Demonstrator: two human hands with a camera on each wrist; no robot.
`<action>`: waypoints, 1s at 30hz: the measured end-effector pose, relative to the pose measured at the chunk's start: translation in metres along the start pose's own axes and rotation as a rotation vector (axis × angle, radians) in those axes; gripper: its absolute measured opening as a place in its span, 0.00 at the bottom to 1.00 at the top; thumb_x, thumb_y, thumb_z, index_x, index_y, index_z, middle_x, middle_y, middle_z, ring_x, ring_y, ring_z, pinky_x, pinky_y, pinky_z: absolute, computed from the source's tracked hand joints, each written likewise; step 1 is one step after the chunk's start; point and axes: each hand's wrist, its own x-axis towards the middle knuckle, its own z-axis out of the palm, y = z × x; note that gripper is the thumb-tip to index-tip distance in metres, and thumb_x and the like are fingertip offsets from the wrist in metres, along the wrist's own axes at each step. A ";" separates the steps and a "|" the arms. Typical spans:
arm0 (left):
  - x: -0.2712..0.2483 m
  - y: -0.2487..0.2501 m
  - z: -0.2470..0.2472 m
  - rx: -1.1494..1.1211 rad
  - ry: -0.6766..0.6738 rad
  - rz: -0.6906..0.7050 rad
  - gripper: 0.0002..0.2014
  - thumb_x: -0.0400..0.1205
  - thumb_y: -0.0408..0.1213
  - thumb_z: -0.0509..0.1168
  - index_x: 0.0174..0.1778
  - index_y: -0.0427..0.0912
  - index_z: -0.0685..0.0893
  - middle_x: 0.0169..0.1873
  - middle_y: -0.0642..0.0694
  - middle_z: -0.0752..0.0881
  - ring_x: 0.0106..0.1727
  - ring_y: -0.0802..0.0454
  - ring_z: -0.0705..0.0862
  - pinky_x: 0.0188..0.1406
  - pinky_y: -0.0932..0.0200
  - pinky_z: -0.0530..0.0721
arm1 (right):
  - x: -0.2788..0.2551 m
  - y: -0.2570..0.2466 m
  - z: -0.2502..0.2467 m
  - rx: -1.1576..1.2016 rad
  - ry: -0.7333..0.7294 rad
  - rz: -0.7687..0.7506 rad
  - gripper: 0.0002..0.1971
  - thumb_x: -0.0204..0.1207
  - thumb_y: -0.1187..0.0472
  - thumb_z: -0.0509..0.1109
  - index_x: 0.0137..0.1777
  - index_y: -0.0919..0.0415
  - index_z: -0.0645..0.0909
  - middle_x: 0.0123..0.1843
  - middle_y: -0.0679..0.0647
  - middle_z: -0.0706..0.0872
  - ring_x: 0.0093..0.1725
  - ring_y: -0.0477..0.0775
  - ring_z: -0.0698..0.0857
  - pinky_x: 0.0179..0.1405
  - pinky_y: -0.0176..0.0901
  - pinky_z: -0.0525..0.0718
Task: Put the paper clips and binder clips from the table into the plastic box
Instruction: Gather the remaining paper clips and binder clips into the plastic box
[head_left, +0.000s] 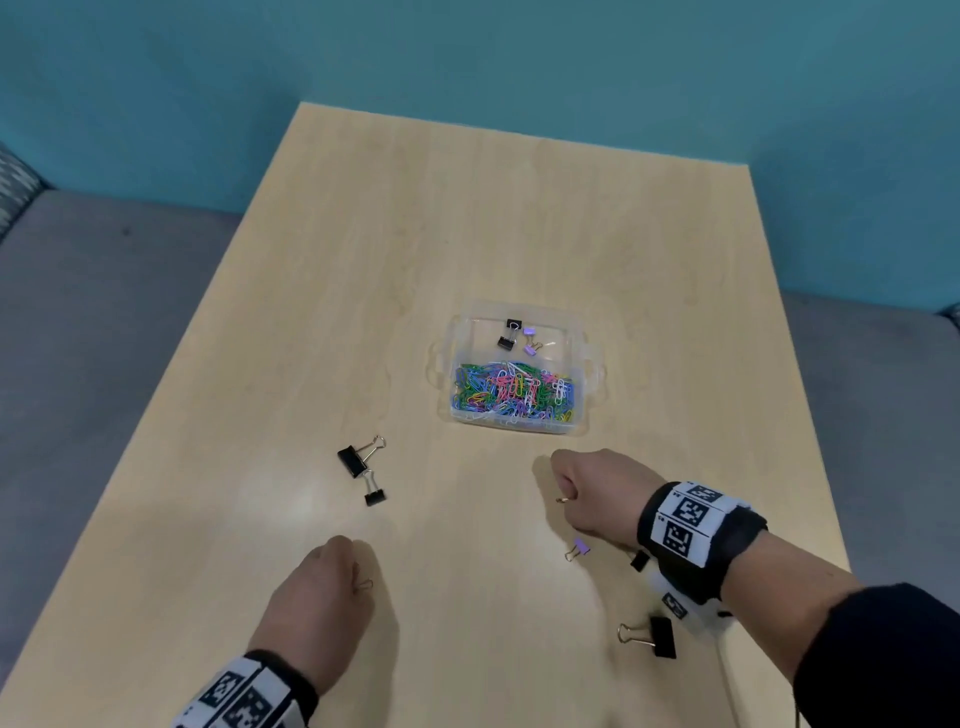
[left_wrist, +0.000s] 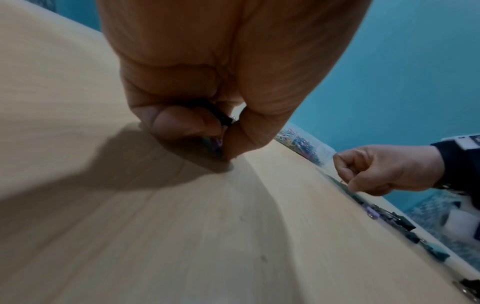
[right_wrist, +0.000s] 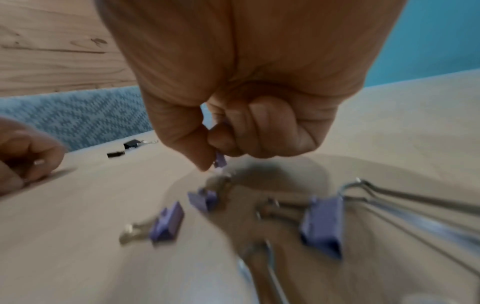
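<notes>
While the table (head_left: 363, 260) still bears loose binder clips, both fists hold gathered ones short of the plastic box (head_left: 592, 358).
Left hand (head_left: 317, 597) curls round a black clip; right hand (head_left: 592, 493) pinches a purple clip (right_wrist: 221, 160), apparently by one edge, so it could slip in transit.

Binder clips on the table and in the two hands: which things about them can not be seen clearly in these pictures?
- Left hand: the fingers cover its contents; only dark and purple bits show.
- Right hand: a purple clip peeks out; the rest is hidden.
- Loose purple clips: right wrist view, motion-blurred.
- Head view: the right wrist covers clips beneath.
</notes>
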 end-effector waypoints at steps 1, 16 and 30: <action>-0.001 -0.001 0.001 -0.011 -0.014 0.016 0.10 0.76 0.37 0.59 0.34 0.48 0.64 0.34 0.51 0.74 0.30 0.54 0.72 0.27 0.59 0.64 | -0.001 -0.002 -0.006 0.062 0.027 0.000 0.07 0.62 0.64 0.63 0.36 0.54 0.69 0.31 0.51 0.81 0.28 0.51 0.78 0.24 0.44 0.72; 0.022 0.036 -0.034 -0.220 0.015 0.163 0.08 0.72 0.31 0.65 0.34 0.49 0.74 0.26 0.50 0.80 0.29 0.53 0.78 0.32 0.54 0.77 | 0.096 -0.016 -0.126 0.531 0.321 0.025 0.09 0.76 0.63 0.64 0.56 0.59 0.78 0.42 0.62 0.87 0.35 0.64 0.87 0.44 0.62 0.89; 0.178 0.201 -0.097 0.059 0.170 0.443 0.12 0.76 0.39 0.63 0.55 0.47 0.80 0.48 0.45 0.85 0.43 0.46 0.82 0.38 0.56 0.79 | -0.052 0.049 0.007 0.021 0.318 0.021 0.15 0.81 0.59 0.59 0.66 0.53 0.75 0.58 0.51 0.79 0.58 0.55 0.76 0.54 0.47 0.77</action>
